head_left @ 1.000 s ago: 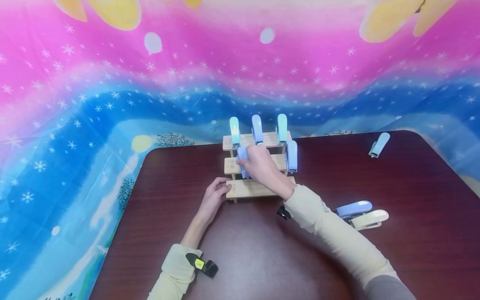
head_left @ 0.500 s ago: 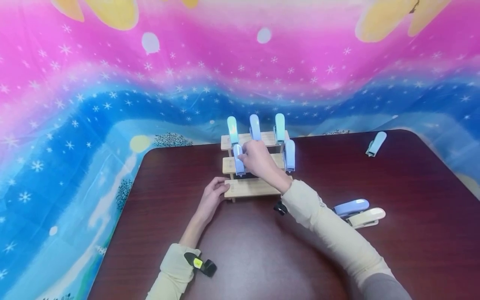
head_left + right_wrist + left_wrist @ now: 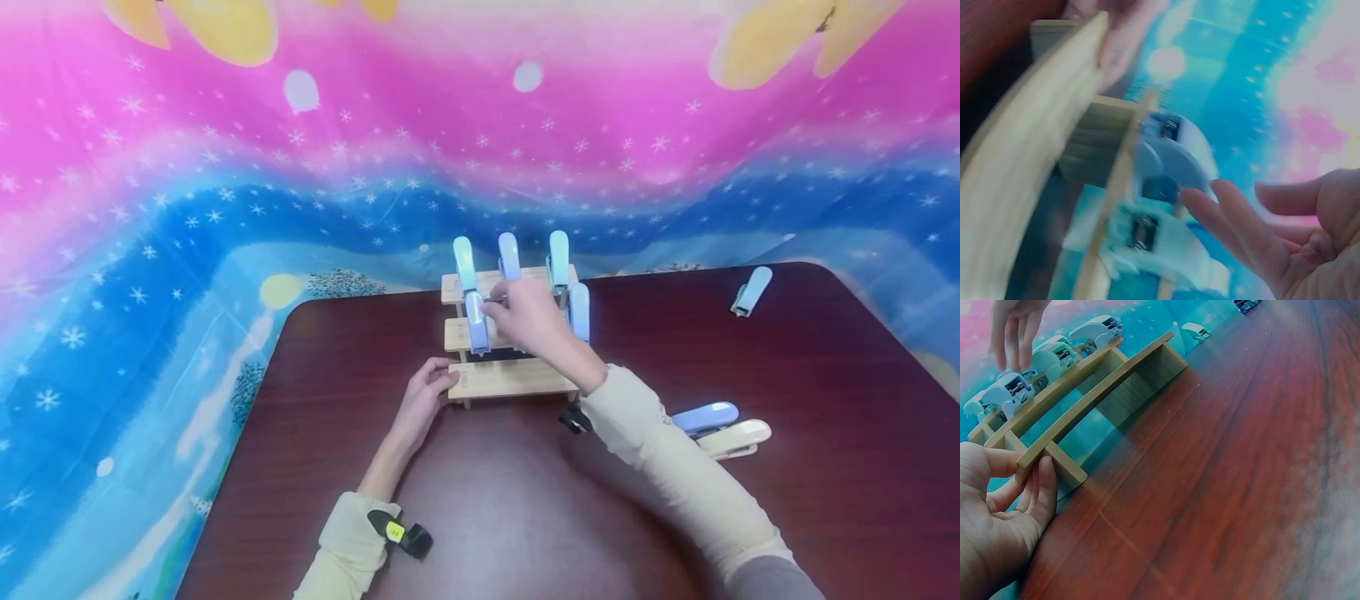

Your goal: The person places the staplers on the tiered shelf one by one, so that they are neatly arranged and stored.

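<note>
A three-tier wooden stand (image 3: 517, 379) stands on the table. My left hand (image 3: 423, 396) pinches the left end of its lowest shelf between thumb and fingers. A periwinkle stapler (image 3: 477, 323) stands at the left end of the middle shelf. Just right of it is my right hand (image 3: 531, 315), thumb and fingers apart, fingertips close to the stapler. In the right wrist view a mint stapler (image 3: 1160, 244) stands beside the periwinkle one; my right hand mostly hides it in the head view. Another periwinkle stapler (image 3: 579, 312) stands at that shelf's right end.
On the top shelf stand a mint stapler (image 3: 464, 265), a periwinkle stapler (image 3: 510, 257) and another mint stapler (image 3: 558, 260). Right of the stand lie a periwinkle stapler (image 3: 707, 417) and a cream stapler (image 3: 738, 437). A light mint stapler (image 3: 752, 292) lies at the far right.
My right hand has let go of the left periwinkle stapler on the middle shelf and drawn slightly right. That stapler has shifted a little and stands straighter. My left hand keeps its hold.
</note>
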Demonstrator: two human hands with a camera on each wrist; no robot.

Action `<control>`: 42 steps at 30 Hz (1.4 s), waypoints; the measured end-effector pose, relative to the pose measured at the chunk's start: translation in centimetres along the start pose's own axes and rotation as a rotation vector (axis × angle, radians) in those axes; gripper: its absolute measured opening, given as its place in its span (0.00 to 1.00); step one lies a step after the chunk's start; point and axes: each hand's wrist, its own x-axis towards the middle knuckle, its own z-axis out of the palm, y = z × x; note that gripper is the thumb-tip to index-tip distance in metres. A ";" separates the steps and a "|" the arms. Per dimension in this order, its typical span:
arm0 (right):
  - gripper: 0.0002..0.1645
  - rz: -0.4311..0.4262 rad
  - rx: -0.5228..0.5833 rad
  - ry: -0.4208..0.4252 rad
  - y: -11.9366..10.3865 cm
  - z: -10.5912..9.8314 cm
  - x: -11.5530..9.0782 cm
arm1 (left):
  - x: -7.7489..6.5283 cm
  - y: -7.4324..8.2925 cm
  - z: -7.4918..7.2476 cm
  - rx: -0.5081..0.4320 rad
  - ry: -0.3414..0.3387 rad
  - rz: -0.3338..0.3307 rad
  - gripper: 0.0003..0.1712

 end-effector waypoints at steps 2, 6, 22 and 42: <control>0.13 -0.004 0.056 0.000 0.4 -1.1 -0.6 | -0.1 0.0 0.0 0.000 0.006 0.000 0.16; 0.16 0.032 0.173 0.038 1.9 -3.6 -1.9 | -0.1 0.1 0.2 -0.002 -0.006 0.003 0.16; 0.25 0.131 0.187 0.221 9.1 -10.9 -7.0 | -0.3 0.2 -0.2 0.000 -0.006 -0.007 0.17; 0.18 0.158 -0.099 -0.008 16.6 -14.0 -11.4 | -0.3 0.1 0.0 0.016 -0.007 0.000 0.17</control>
